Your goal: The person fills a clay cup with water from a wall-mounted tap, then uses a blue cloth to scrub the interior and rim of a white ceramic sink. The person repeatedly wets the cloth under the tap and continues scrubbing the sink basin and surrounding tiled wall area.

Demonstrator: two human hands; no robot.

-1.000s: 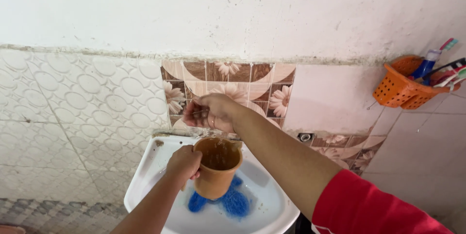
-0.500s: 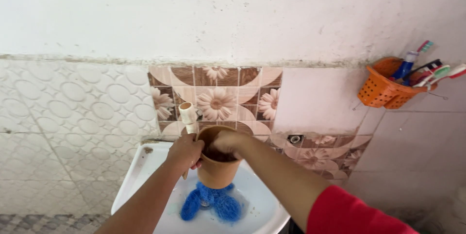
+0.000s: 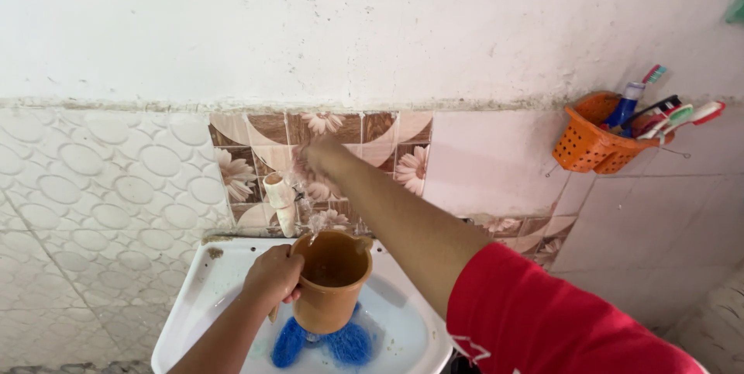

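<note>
My left hand (image 3: pixel 271 277) grips the handle side of an orange-brown plastic mug (image 3: pixel 329 285), held upright over a white wash basin (image 3: pixel 190 304). A cream-coloured tap (image 3: pixel 277 202) sticks out of the tiled wall just above and left of the mug. A thin stream of water (image 3: pixel 313 223) falls by the mug's rim. My right hand (image 3: pixel 312 158) is stretched to the wall just right of the tap and is motion-blurred, so its grip is unclear. A blue scrubber (image 3: pixel 345 344) lies in the basin under the mug.
An orange perforated basket (image 3: pixel 587 145) with toothbrushes and a blue tube hangs on the wall at the right. Brown floral tiles (image 3: pixel 387 130) sit behind the tap, white patterned tiles (image 3: pixel 101 188) to the left.
My right hand has left the inside of the mug and gone up to the wall beside the tap. The mug stays in my left hand, and the view has shifted right.
</note>
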